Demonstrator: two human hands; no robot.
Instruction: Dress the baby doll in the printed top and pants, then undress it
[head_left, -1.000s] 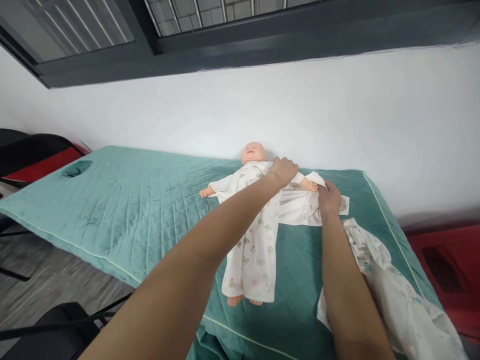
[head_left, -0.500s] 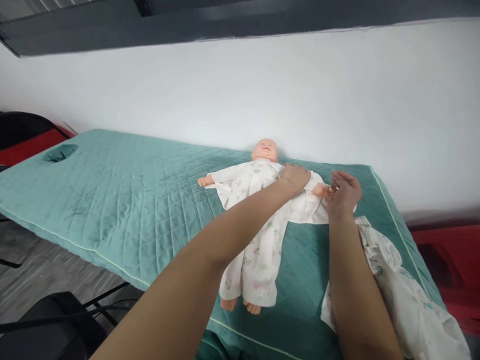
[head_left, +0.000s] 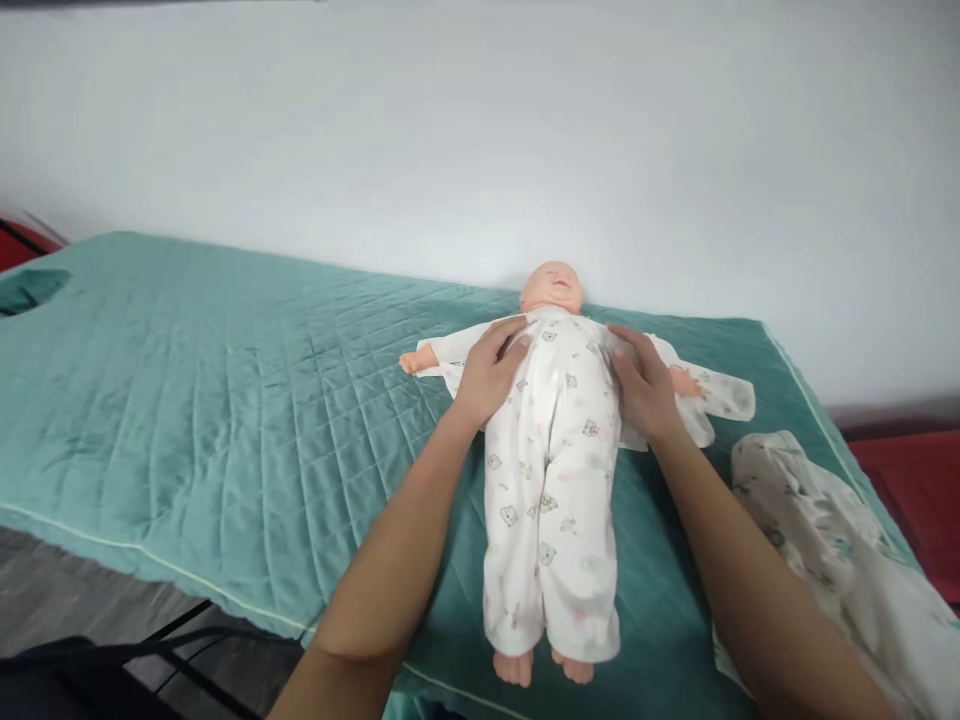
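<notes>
A baby doll [head_left: 555,290] lies on its back, head toward the wall. It wears white printed trousers [head_left: 555,450], which reach up to its chest, and a white jacket [head_left: 731,395] spread out beneath its arms. My left hand [head_left: 491,370] is curved round one side of the doll's upper body, thumb on the printed cloth. On the opposite side, my right hand [head_left: 641,380] grips it likewise, with its fingertips partly hidden. Both doll arms stretch outward, and its bare feet stick out of the trouser legs.
The doll rests on a green quilted bed cover [head_left: 262,400] with a hole at its far left. Crumpled printed white cloth [head_left: 825,530] lies by my right forearm. A white wall [head_left: 375,140] runs behind the bed, and a red object [head_left: 911,490] stands at the right.
My right hand has left the doll's hand and moved in to its side. My left hand has crossed back from the doll's arm to the other side of its body. The view has tilted down.
</notes>
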